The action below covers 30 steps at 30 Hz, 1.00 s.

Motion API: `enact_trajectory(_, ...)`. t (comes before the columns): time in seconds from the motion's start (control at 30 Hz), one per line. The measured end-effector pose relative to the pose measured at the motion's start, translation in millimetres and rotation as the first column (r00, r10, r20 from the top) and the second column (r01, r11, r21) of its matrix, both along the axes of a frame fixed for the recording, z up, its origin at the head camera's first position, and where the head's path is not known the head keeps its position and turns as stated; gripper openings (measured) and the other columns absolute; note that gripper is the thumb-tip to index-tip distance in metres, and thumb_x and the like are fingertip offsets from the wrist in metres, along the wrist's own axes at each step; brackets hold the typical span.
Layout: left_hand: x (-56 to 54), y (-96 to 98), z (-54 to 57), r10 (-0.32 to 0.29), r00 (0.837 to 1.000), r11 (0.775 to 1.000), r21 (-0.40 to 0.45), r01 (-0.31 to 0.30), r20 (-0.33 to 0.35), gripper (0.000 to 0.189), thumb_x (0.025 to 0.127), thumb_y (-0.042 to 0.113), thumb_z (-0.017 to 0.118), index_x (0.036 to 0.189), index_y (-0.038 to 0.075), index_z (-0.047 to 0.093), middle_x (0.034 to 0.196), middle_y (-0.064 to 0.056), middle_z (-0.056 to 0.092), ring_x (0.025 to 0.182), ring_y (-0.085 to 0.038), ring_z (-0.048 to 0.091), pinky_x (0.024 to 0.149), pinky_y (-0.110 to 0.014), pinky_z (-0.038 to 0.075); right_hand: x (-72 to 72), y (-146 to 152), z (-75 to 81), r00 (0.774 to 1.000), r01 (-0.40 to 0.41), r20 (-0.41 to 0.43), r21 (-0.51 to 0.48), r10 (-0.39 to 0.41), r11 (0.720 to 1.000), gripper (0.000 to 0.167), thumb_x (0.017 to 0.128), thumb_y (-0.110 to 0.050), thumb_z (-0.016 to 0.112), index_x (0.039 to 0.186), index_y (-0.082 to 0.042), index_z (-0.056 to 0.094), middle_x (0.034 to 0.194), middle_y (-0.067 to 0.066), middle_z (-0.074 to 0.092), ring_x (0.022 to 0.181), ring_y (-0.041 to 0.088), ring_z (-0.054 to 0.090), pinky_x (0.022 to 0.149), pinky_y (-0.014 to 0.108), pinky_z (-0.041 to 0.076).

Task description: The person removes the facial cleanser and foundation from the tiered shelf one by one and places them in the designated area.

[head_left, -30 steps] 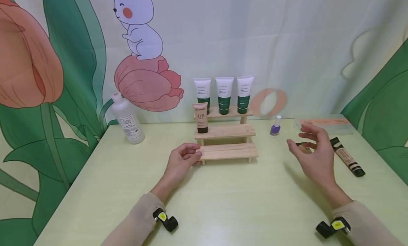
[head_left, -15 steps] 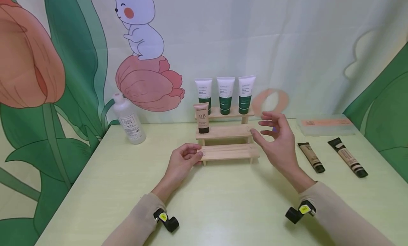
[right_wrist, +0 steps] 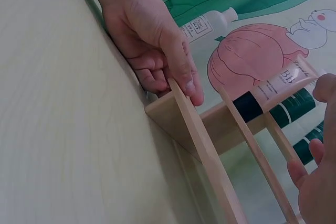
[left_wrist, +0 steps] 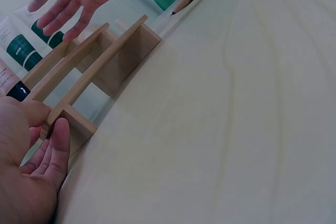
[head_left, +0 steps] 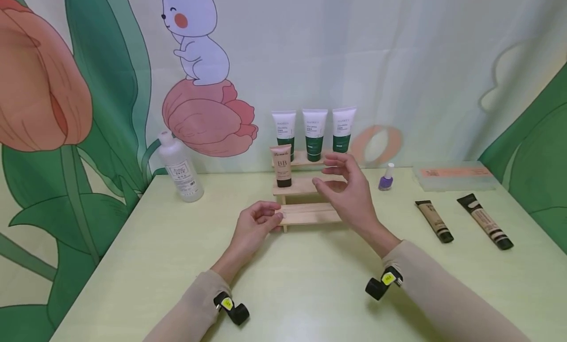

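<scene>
A three-tier wooden display stand point(head_left: 305, 216) stands in the middle of the table. My left hand point(head_left: 252, 229) pinches the left end of its lowest tier between thumb and fingers, seen closely in the left wrist view on the stand point(left_wrist: 79, 85). My right hand point(head_left: 352, 197), holding nothing, hovers in front of the stand's right side, thumb and fingers spread apart and covering part of the tiers. On the middle tier, at the left, a pink BB cream tube point(head_left: 282, 166) stands upright on its black cap. Three white-and-green tubes point(head_left: 314, 135) line the top tier.
Right of the stand is a purple nail polish bottle point(head_left: 386, 178). Farther right lie a small gold-and-black tube point(head_left: 434, 221), a larger one point(head_left: 485, 222) and a flat translucent case point(head_left: 456, 177). A white bottle point(head_left: 180, 170) stands at the back left.
My right hand has moved left from over the small gold-and-black tube, past the nail polish, to the front of the stand. My left hand has kept its grip on the stand.
</scene>
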<state>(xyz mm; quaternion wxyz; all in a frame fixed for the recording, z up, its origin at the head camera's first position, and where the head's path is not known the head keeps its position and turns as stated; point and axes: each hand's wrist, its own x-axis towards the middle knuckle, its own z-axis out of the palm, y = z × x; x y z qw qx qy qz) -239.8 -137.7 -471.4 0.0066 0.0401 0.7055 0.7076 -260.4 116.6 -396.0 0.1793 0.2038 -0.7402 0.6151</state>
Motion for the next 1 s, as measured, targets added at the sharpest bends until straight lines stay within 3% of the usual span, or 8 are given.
enact_trajectory(0.3, -1.0, -0.1, -1.5, -0.008, 1.000, 1.000, 0.004, 0.008, -0.015, 0.024, 0.104, 0.002, 0.079, 0.127, -0.001, 0.074, 0.106, -0.012, 0.070, 0.091, -0.017, 0.075, 0.085, -0.034, 0.072, -12.7, -24.6, 2.8, 0.999, -0.033, 0.041, -0.008, 0.034, 0.999, 0.059, 0.100, -0.010, 0.086, 0.150, -0.011, 0.057, 0.145, 0.018, 0.063, 0.130, 0.034, 0.067, 0.104, 0.042, 0.066)
enact_trajectory(0.53, 0.2, -1.3, -0.5, -0.013, 1.000, 1.000, 0.009, 0.013, -0.015, 0.024, 0.103, 0.002, 0.079, 0.127, -0.001, 0.075, 0.105, -0.012, 0.070, 0.090, -0.018, 0.075, 0.085, -0.035, 0.072, -17.5, -37.7, 3.9, 0.997, -0.069, 0.031, -0.023, 0.070, 0.997, 0.056, 0.100, -0.007, 0.085, 0.149, -0.008, 0.058, 0.147, 0.020, 0.062, 0.129, 0.033, 0.067, 0.106, 0.053, 0.065)
enact_trajectory(0.83, 2.0, -1.2, 2.0, -0.013, 1.000, 1.000, 0.018, 0.014, -0.015, 0.025, 0.103, 0.001, 0.079, 0.127, -0.002, 0.075, 0.105, -0.012, 0.070, 0.090, -0.018, 0.075, 0.085, -0.036, 0.072, -22.8, -51.9, 2.8, 0.995, -0.095, 0.032, -0.027, 0.096, 0.995, 0.055, 0.100, -0.006, 0.084, 0.148, -0.006, 0.057, 0.148, 0.017, 0.062, 0.130, 0.031, 0.067, 0.107, 0.053, 0.065)
enact_trajectory(1.0, 2.0, -0.6, 1.3, -0.015, 1.000, 1.000, 0.023, 0.015, -0.017, 0.026, 0.103, 0.000, 0.080, 0.127, -0.003, 0.074, 0.105, -0.012, 0.070, 0.090, -0.018, 0.075, 0.085, -0.035, 0.072, -24.8, -57.3, 2.1, 0.995, -0.084, 0.051, -0.028, 0.085, 0.996, 0.054, 0.100, -0.006, 0.084, 0.147, -0.007, 0.058, 0.141, 0.014, 0.066, 0.128, 0.030, 0.068, 0.104, 0.044, 0.067)
